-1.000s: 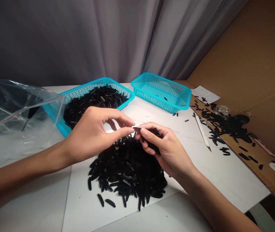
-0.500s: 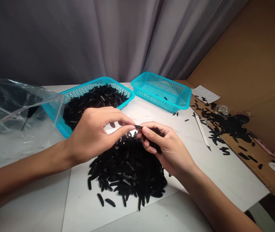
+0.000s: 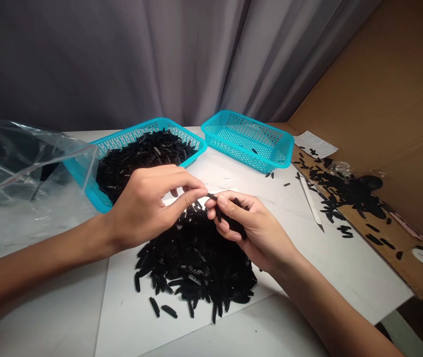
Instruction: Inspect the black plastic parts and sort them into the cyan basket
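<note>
Between the two hands is a slim black strip-shaped piece (image 3: 212,196). My left hand (image 3: 155,203) pinches its left end with thumb and fingertips. The other end is gripped by the thumb and fingers of my right hand (image 3: 248,218), whose curled palm also cups several more black pieces (image 3: 236,223). Directly under both hands lies a heap of the same small black pieces (image 3: 200,267), spread on a white sheet (image 3: 118,317). What the pieces are made for cannot be told.
A turquoise basket (image 3: 102,202) full of black pieces stands behind my left hand. Another turquoise basket (image 3: 248,158), with one piece inside, is at the back. A clear plastic bag (image 3: 36,198) lies left. At right are a white craft knife (image 3: 311,203) and scattered pieces on cardboard (image 3: 375,258).
The strip between my fingertips has turned slightly, its left end now higher than its right. Both hands stay almost in place, and the heap looks the same.
</note>
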### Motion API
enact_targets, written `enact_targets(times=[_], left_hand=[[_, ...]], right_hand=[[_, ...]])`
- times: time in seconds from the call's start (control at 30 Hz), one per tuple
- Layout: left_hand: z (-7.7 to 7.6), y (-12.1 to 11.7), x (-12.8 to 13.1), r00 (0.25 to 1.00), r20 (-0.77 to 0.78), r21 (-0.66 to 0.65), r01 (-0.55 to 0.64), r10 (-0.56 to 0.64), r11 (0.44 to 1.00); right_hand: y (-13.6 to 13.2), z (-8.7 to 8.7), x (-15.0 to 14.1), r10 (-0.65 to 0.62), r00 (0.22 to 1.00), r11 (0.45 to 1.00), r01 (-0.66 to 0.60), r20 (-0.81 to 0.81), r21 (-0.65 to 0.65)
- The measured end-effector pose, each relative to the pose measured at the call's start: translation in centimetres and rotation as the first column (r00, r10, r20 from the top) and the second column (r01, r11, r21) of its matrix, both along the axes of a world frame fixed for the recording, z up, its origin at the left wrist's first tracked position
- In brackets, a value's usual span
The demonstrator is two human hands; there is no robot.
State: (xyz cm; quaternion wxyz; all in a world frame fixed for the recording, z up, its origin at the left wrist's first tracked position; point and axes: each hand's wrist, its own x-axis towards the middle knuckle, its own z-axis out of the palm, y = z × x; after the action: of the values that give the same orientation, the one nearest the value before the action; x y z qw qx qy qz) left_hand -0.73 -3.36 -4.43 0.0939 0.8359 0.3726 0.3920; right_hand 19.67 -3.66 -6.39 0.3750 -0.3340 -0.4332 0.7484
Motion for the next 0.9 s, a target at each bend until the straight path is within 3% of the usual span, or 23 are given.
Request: enact_targets(times=[0.43,0.5,0.57,0.63,0.7,0.77,0.83,0.9], left_hand=[[0.3,-0.2,0.2,0.999,0.042,-0.298,0.023,-0.011,0.954],[0.7,0.2,-0.3,0.999,-0.021,-0.227,-0.033,0.029,0.973],[1.4,0.8,-1.4,0.973,-0.126,-0.037,-0.201,0.195,0.979],[2.2,1.5,-2.7,0.855,-0.211,0.200,-0.436,0.473,0.877],[2.6,2.0,-3.5,0.748,-0.272,0.287,-0.537,0.605,0.793],[2.5,1.8,-3.4,0.824,-0.264,0.281,-0.432,0.502,0.857],[1.8,1.2,-2.5,0.936,-0.271,0.268,-0.151,0.225,0.951],[0.8,0.5,-1.3,0.907,-0.420,0.276,0.148,-0.020,0.950]], right_hand=[[0.0,-0.1,0.0,0.042,0.997,0.995,-0.048,-0.066,-0.092],[0.0,-0.1,0.0,0.040,0.997,0.994,-0.047,-0.067,-0.098],[0.1,-0.2,-0.1,0.025,0.998,0.994,-0.032,-0.061,-0.104],[0.1,-0.4,-0.2,0.008,0.998,0.994,-0.015,-0.057,-0.113],[0.1,-0.6,-0.2,-0.002,0.998,0.991,-0.007,-0.065,-0.131],[0.1,-0.7,-0.2,-0.002,0.997,0.988,-0.011,-0.082,-0.152],[0.0,-0.8,-0.3,0.006,0.996,0.986,-0.022,-0.094,-0.168],[-0.1,-0.8,-0.4,0.017,0.995,0.984,-0.033,-0.094,-0.175]])
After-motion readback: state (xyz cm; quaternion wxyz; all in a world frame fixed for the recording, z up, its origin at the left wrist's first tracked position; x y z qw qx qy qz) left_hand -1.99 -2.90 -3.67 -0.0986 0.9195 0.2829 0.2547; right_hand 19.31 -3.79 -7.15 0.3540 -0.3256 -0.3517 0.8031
